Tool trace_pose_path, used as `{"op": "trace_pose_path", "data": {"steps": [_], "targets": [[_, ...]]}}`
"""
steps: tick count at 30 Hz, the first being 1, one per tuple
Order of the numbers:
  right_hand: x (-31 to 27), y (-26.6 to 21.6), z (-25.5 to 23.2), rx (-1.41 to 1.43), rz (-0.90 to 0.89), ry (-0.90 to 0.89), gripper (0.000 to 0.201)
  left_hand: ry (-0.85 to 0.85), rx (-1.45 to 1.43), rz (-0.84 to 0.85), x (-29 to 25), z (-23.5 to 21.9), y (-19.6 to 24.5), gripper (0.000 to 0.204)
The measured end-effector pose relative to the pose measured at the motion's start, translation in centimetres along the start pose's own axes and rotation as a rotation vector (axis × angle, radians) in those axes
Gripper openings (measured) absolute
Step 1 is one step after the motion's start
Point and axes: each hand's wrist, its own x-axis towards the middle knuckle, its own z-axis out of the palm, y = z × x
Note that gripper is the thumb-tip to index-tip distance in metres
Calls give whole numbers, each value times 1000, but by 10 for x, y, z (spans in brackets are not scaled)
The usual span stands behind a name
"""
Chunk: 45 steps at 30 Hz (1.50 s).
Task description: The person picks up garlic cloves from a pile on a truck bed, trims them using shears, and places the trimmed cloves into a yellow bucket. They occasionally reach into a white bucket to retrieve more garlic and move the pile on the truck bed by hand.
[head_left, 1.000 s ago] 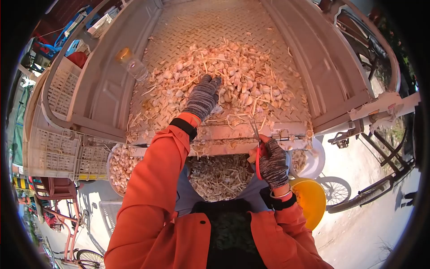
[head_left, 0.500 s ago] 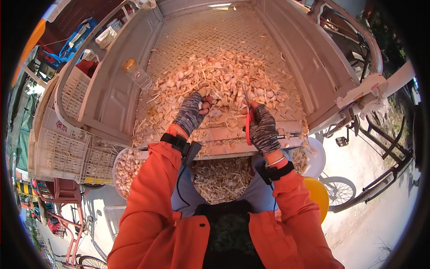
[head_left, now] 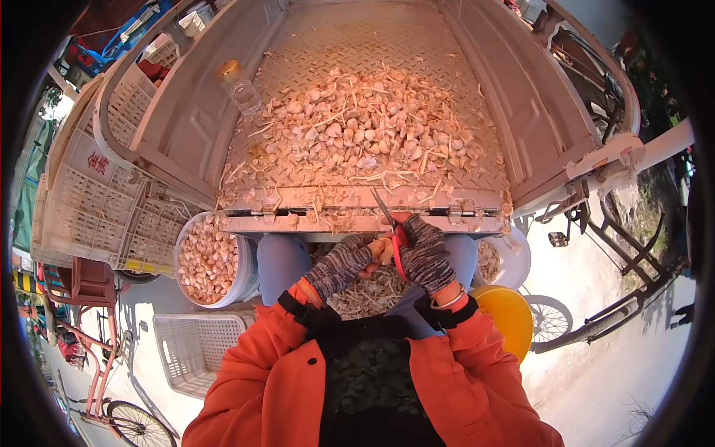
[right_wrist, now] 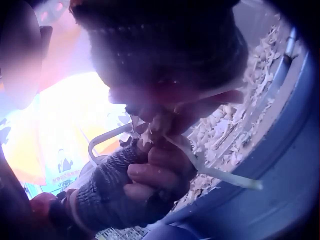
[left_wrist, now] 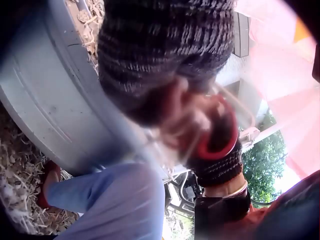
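Note:
Over the lap, just below the truck bed's edge, the gloved left hand (head_left: 341, 267) grips a pale garlic piece (head_left: 385, 251) in its bare fingertips. Touching or nearly touching it, the gloved right hand (head_left: 426, 255) holds red-handled scissors (head_left: 398, 262), blades pointing up and left. In the right wrist view, a pale stem (right_wrist: 227, 178) sticks out past the left hand's curled fingers (right_wrist: 152, 175). The left wrist view shows the red handle (left_wrist: 231, 131) around the right hand's fingers, blurred. Whether the blades are apart, I cannot tell. A garlic pile (head_left: 372, 127) lies on the metal bed.
A white bucket of garlic (head_left: 208, 261) stands at left, above an empty-looking crate (head_left: 195, 346). At right are a white basin (head_left: 515, 261) and a yellow container (head_left: 510, 316). Trimmings (head_left: 372, 294) lie between the legs. A jar (head_left: 244, 95) stands by the bed's left wall.
The left hand reached into the pile, took hold of garlic and came back toward the body. The right hand moved up to the bed with the scissors, then back down beside the left.

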Motion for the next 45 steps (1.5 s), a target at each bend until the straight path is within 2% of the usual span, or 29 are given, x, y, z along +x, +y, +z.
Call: {"op": "trace_pose_path", "data": {"steps": [2,3,5,7,9,11,13,14,15,16,18,19,21,22,23,26,27,29,30,31,33,34,35,37,38,39,41,43,45], "targets": [[-15,-5,-10,387,249,-177,22,-49,40,49,-22,15,-1,29],[-23,-9,-17,388,252,-178,22,-94,89,96,-31,20,1,30],[-36,-16,-25,774,460,-277,22,-135,26,67,-32,2,-1,32],[-38,10,-19,728,519,-191,33,-139,-160,35,-22,-27,20,33],[-45,30,-16,-569,-268,-197,40,-111,-90,305,-7,-51,35,31],[-49,38,-11,-546,-286,-163,41,-141,-317,301,19,-77,53,32],[-51,48,-8,-23,171,-16,41,-27,-358,279,44,-87,85,32],[-49,60,-4,206,208,52,41,111,-152,265,65,-100,98,33],[-45,58,-6,215,214,56,41,245,55,248,83,-111,109,35],[-41,50,-13,119,213,-6,41,246,60,239,96,-108,119,35],[-34,53,-18,23,205,-62,42,501,1591,645,126,-87,136,37],[-36,60,-17,4,160,-36,42,497,1596,645,139,-85,137,37],[-39,62,-17,-14,121,-11,42,557,1968,549,152,-76,138,41],[-40,58,-18,-3,115,10,42,464,1887,369,154,-76,143,44],[-39,56,-19,8,104,37,43,460,1893,377,154,-72,155,44],[-42,59,-24,74,146,33,43,375,1577,-40,149,-65,174,48],[-41,54,-26,71,135,38,43,378,1582,-28,149,-64,174,48],[-40,40,-30,67,168,55,44,357,1881,-45,148,-63,169,48],[-41,38,-29,67,152,66,44,394,1832,168,138,-65,164,47],[-43,38,-29,149,142,98,43,393,1845,189,134,-67,165,47],[-45,40,-32,222,129,143,43,500,1572,280,134,-77,161,43],[-45,41,-34,234,148,161,43,548,1437,184,156,-109,154,38],[-46,40,-35,247,170,170,43,541,1433,179,149,-109,152,38],[-39,29,-39,222,193,166,43,509,1356,377,140,-108,156,32],[-35,23,-40,237,161,181,43,545,1449,410,146,-104,153,34],[-33,19,-41,252,135,196,42,543,1444,410,145,-87,155,34],[-36,18,-43,257,210,178,43,403,1622,150,144,-63,144,49],[-33,21,-43,263,256,172,43,449,1681,168,150,-59,129,50],[-36,25,-39,240,237,156,43,403,1767,301,149,-52,123,52]]}}
